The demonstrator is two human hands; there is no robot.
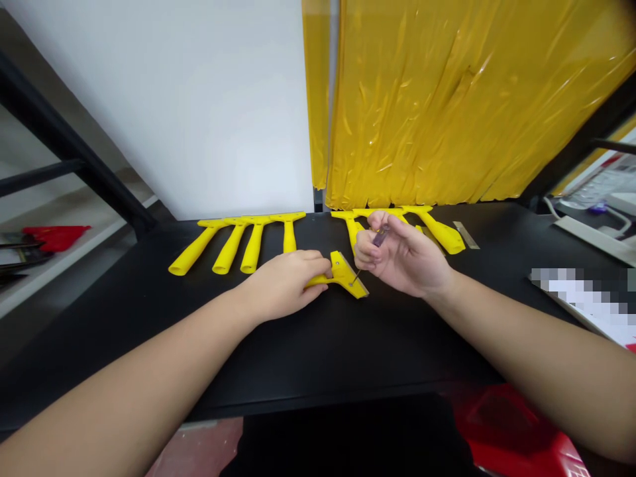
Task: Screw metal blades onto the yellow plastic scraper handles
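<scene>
My left hand [293, 281] is closed around the handle of a yellow scraper [342, 268], whose wide head points right and shows two screws. In my right hand [397, 252] is a small screwdriver [381, 235] with a dark purple handle. Its thin shaft slants down to the lower screw on the scraper's head, and the tip appears to touch it. Behind my left hand, several more yellow scrapers [252, 245] lie in a row with their heads against the back. Beyond my right hand lie further yellow scrapers [440, 232], partly hidden by that hand.
A thin metal blade [466, 235] lies at the back right of the black table [308, 358]. A white panel [213, 112] and yellow plastic sheeting [447, 99] rise behind. Black frame posts [79, 132] stand at the sides. Something red [517, 430] sits below the front edge.
</scene>
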